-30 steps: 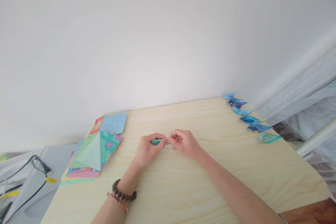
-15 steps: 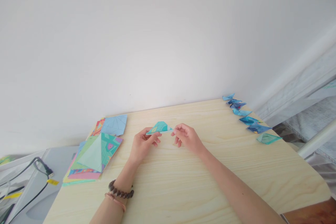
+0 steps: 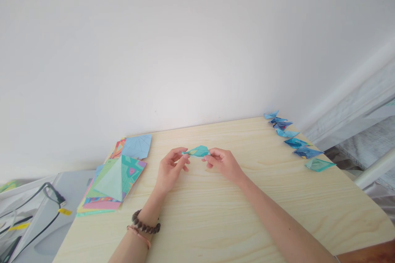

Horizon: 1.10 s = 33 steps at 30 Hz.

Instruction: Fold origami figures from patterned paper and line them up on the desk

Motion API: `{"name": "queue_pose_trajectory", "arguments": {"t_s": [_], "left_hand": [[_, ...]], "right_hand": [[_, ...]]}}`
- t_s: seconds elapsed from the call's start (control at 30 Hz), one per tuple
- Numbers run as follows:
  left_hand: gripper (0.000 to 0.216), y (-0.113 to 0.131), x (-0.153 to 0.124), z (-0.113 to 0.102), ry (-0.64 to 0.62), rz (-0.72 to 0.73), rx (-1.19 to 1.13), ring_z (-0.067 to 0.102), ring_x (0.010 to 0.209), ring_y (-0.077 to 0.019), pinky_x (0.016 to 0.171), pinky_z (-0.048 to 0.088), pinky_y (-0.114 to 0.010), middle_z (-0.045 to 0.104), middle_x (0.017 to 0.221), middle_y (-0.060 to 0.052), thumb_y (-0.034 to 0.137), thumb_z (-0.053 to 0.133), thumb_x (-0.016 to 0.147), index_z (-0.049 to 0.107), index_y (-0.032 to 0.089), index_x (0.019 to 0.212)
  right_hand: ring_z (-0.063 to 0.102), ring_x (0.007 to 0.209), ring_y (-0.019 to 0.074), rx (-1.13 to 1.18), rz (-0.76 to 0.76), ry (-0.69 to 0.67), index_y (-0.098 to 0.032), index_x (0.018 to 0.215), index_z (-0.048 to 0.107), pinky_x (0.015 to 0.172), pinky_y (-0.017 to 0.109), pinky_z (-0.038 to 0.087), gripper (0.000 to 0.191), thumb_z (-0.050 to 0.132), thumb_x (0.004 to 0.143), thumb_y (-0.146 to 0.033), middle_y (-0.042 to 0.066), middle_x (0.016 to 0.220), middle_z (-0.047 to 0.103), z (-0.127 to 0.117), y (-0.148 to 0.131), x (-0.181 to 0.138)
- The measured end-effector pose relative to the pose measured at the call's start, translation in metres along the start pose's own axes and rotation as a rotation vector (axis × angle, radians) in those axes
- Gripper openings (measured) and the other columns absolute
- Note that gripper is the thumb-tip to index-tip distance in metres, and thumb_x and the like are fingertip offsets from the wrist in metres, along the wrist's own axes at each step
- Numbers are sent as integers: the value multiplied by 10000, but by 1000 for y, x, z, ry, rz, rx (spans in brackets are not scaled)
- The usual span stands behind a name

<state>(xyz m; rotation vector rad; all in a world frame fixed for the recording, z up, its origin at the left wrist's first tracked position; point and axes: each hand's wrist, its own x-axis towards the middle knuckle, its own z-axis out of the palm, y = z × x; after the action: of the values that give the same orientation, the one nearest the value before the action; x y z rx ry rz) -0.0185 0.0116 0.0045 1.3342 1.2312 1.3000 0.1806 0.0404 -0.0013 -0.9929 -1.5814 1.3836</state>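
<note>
A small folded teal paper piece (image 3: 197,151) is held up just above the wooden table (image 3: 216,213), near its middle. My left hand (image 3: 170,170) pinches its left tip with thumb and fingers, the other fingers loosely curled. My right hand (image 3: 224,163) pinches its right end. A bead bracelet and a thin band sit on my left wrist (image 3: 145,227).
A stack of patterned coloured paper sheets (image 3: 115,178) lies at the table's left edge. Several folded blue and teal paper pieces (image 3: 296,141) line the right edge. Left of the table are a grey surface with cables (image 3: 46,201). A white wall stands behind.
The paper came out of my closed hands, was lifted and spread between both, and is now flatter and narrower. Both hands have risen slightly and drifted right.
</note>
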Motion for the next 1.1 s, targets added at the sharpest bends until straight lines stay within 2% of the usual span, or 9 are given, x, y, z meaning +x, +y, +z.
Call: {"name": "queue_pose_trajectory", "arguments": {"t_s": [0.1, 0.23, 0.33, 0.43, 0.6, 0.83, 1.1], "left_hand": [[268, 0, 0, -1, 22, 7, -16, 602, 700, -141, 561, 541, -261, 630, 781, -51, 315, 590, 805, 591, 135, 1004], [295, 3, -1, 3, 76, 46, -109, 643, 710, -163, 542, 552, -277, 654, 784, -32, 275, 631, 780, 519, 177, 1035], [224, 3, -1, 5, 163, 123, -136, 654, 650, -159, 510, 549, -278, 649, 764, -3, 242, 659, 756, 494, 190, 897], [151, 1, -2, 5, 202, 166, -46, 651, 629, -156, 511, 545, -275, 642, 743, -14, 241, 653, 759, 544, 163, 828], [156, -2, -3, 4, 229, 189, 37, 650, 680, -169, 516, 551, -287, 667, 863, -69, 254, 642, 765, 598, 145, 867], [131, 3, -4, 3, 234, 197, 103, 655, 669, -158, 581, 564, -302, 682, 847, -48, 249, 628, 779, 615, 157, 871], [129, 0, -4, 0, 239, 251, 197, 656, 728, -168, 578, 578, -292, 686, 866, -50, 271, 637, 766, 632, 167, 842]], "right_hand": [[635, 639, 123, 15, -3, 9, -167, 877, 657, 657, 256, 531, 207, 581, 793, -340, 49, 821, 694, -1, 0, 0], [659, 660, 145, 30, -4, 4, -174, 888, 673, 682, 278, 542, 214, 601, 780, -345, 48, 825, 698, 0, 0, -1], [668, 668, 155, 31, -13, 7, -186, 920, 687, 690, 287, 548, 230, 607, 776, -347, 49, 846, 704, 1, 0, -1], [673, 673, 160, 26, -29, 12, -194, 935, 695, 691, 287, 551, 238, 610, 774, -348, 48, 863, 707, 1, 0, -1], [675, 668, 166, -17, -63, 20, -209, 925, 705, 677, 283, 550, 226, 605, 780, -352, 34, 830, 708, 1, -1, -2], [667, 658, 165, -71, -99, 23, -227, 918, 706, 669, 282, 544, 206, 591, 793, -343, 22, 781, 702, 1, -6, -3], [642, 664, 157, -255, -196, 49, -226, 903, 718, 599, 236, 491, 199, 562, 821, -319, 9, 670, 684, -3, -8, -5]]}}
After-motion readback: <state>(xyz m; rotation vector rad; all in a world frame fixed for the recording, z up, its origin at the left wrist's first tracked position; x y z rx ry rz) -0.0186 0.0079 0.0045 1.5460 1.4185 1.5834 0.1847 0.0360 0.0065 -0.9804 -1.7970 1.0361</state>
